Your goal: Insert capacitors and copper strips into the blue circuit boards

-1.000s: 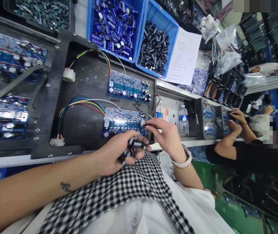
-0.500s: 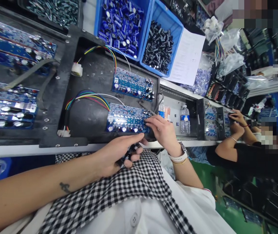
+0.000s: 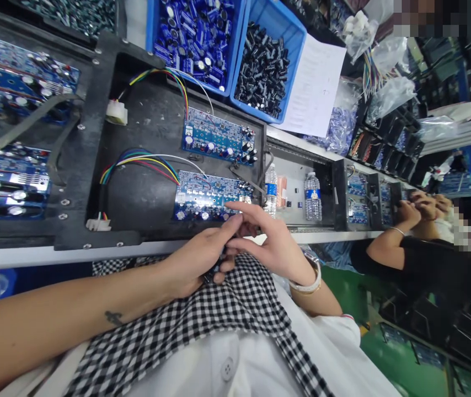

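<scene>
My left hand (image 3: 202, 251) is curled in front of the tray's near edge, closed around several black capacitors (image 3: 210, 273) that show between its fingers. My right hand (image 3: 272, 234) meets it at the fingertips, its thumb and index finger apart and the index stretched over the board's edge. Whether the right fingertips touch a capacitor is hidden. Just beyond both hands lies the nearer blue circuit board (image 3: 206, 196), with coloured wires (image 3: 144, 160) on its left. A second circuit board (image 3: 219, 135) lies behind it in the black tray (image 3: 144, 127).
Blue bins of blue capacitors (image 3: 196, 38) and black capacitors (image 3: 262, 71) stand behind the tray, beside a paper sheet (image 3: 314, 82). Water bottles (image 3: 312, 196) stand at right. More boards (image 3: 7, 182) fill the left tray. A co-worker's hands (image 3: 421, 207) are at far right.
My right hand has drawn back from the nearer board's right end to my left hand, and its fingers have spread. My left hand stays closed round the capacitors. The view shifted slightly.
</scene>
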Demonstrator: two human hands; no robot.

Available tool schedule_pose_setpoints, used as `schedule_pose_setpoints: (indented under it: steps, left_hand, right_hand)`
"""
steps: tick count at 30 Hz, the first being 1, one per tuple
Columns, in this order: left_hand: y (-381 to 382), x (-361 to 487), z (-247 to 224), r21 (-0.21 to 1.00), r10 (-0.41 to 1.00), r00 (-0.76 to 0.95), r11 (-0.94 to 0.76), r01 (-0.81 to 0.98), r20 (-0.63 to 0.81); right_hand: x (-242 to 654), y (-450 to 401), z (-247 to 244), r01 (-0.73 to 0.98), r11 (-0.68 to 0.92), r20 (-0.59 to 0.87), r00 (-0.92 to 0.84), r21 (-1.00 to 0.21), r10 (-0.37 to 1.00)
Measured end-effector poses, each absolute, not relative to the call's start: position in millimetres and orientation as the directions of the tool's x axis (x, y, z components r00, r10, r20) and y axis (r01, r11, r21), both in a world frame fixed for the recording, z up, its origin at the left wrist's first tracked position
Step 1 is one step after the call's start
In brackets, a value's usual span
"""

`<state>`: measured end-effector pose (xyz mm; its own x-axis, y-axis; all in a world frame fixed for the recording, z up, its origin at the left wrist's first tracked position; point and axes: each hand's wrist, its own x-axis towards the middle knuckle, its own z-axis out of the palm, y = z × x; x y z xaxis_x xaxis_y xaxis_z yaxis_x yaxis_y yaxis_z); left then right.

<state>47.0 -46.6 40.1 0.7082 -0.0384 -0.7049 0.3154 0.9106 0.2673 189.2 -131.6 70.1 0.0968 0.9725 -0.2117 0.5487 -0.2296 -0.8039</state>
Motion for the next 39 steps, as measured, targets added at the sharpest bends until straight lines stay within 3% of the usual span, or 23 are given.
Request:
schedule_pose_setpoints:
  steps: [4, 9, 16, 25, 31, 39]
  left_hand:
    - [-47.4, 45.1, 40.3, 0.203, -0.081, 0.695, 0.927, 0.316, -0.714]
    - [-45.2, 44.4, 34.6, 0.156, -0.126, 0.688, 0.930, 0.332, -0.714]
    - [-44.4, 43.5, 30.7, 0.162, -0.197, 0.684, 0.892, 0.423, -0.702]
    - [-44.7, 42.6, 34.9, 0.129, -0.077, 0.687, 0.962, 0.243, -0.722]
    - [-41.5, 44.7, 32.4, 0.132, -0.127, 0.705, 0.944, 0.301, -0.698]
    - [-38.9, 52.8, 30.6, 0.052, -0.225, 0.657, 0.926, 0.374, -0.719]
  right_hand:
    - [193.1, -139.3, 62.8, 0.441, -0.285, -0.221, 0.191, -0.851, 0.956]
    - [212.4, -148.0, 37.3, 0.602, -0.255, -0.044, 0.342, -0.757, 0.939]
    - [211.2, -148.4, 25.4, 0.739, -0.224, -0.022, 0.273, -0.636, 0.962]
    - [213.1, -146.3, 28.0, 0.855, -0.196, -0.034, 0.205, -0.479, 0.978]
    - [209.9, -147.6, 28.3, 0.884, -0.203, -0.041, 0.205, -0.421, 0.978]
    - [218.2, -149.1, 24.2, 0.916, -0.010, -0.022, 0.002, -0.402, 1.000]
